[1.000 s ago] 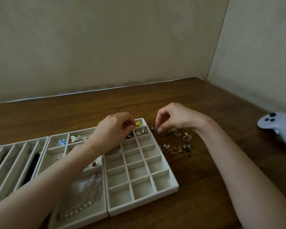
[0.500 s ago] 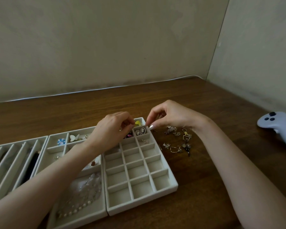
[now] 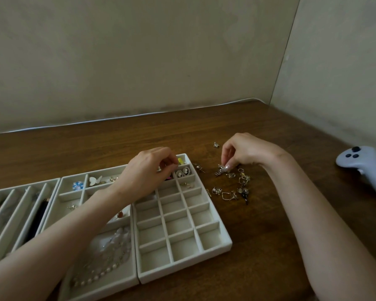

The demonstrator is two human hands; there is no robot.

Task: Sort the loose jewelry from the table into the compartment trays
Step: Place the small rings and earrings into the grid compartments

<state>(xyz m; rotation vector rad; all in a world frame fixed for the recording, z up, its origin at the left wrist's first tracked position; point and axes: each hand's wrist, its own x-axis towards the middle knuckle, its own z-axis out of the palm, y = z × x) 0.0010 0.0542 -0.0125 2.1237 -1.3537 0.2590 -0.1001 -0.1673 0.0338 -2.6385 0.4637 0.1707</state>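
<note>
- Right of the grid tray (image 3: pixel 224 242), on the wooden table (image 3: pixel 269 246), your loose jewelry (image 3: pixel 232 190) lies in a small scatter of gold and silver pieces. It sits near the tray's far right corner and apart from its wall.
- Your right hand (image 3: pixel 245 151) hangs over the far edge of that scatter. Its thumb and forefinger pinch a small silver piece (image 3: pixel 223 168), low down among the others. I cannot tell whether the piece is off the wood.
- Your left hand (image 3: pixel 148 170) is over the grid tray's far left compartments, fingers curled with the tips drawn to the thumb. A small glint shows at the fingertips, but I cannot tell whether you hold anything.
- Down the grid tray's far right column, a yellow piece (image 3: pixel 180 160) sits in the farthest compartment. A pair of cameo earrings (image 3: pixel 182 172) fills the next one toward you.
- Beyond the grid tray's far right corner a star charm (image 3: pixel 216 145) lies alone, and a stud (image 3: pixel 198 166) lies just beside the tray's right wall.
- Against the grid tray's left wall, a second tray (image 3: pixel 62 181) holds a butterfly (image 3: pixel 95 180), a blue flower (image 3: pixel 78 185) and a pearl necklace (image 3: pixel 100 272).
- Farther left of the grid tray, a slotted tray (image 3: pixel 0 213) holds something long and black.
- Well to the right of the grid tray lies a white controller (image 3: pixel 365 166).
</note>
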